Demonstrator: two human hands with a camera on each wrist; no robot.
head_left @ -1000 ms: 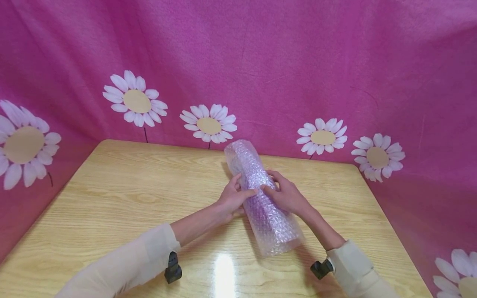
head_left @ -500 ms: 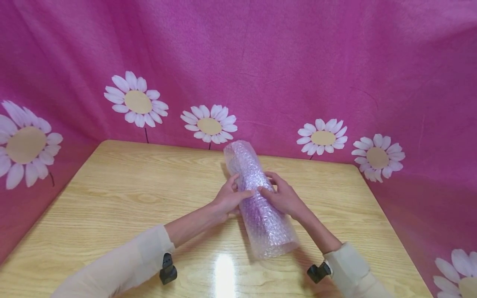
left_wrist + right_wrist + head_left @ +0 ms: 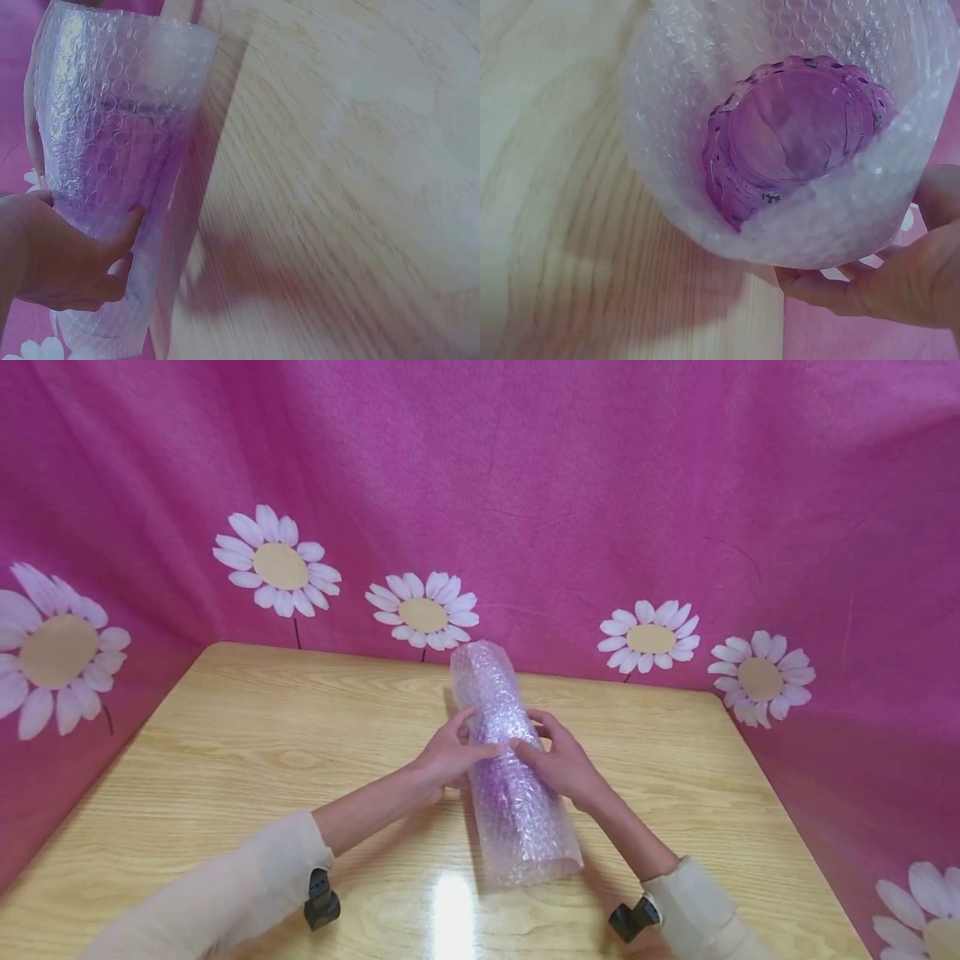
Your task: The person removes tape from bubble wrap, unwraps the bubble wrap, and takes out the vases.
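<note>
- Magenta cloth (image 3: 525, 485) printed with white daisies (image 3: 422, 614) hung behind and beside a wood-grained table (image 3: 300, 735), on which a bright patch of light shone near the front edge.
- On that table, right around the middle, lay a roll of bubble wrap (image 3: 528, 827), slanting from the near side toward the back edge.
- Inside it sat a purple glass-like piece (image 3: 795, 127) with a scalloped edge, seen through the roll's near opening in the right wrist view and as a violet tint through the plastic elsewhere.
- The left hand (image 3: 442, 756) gripped the roll's left side, thumb across the top and fingers curled around the flank.
- The right hand (image 3: 562, 764) held the opposite side in the same way, its thumb tip near the other thumb.
- As for progress, the rolling looked largely done: the wrap surrounded the piece and reached past its near end.
- What seemed left was the closing: the near mouth gaped, not yet folded in, and no tape could be made out. Whether the far end was shut, or the outer edge secured, could not be told.
</note>
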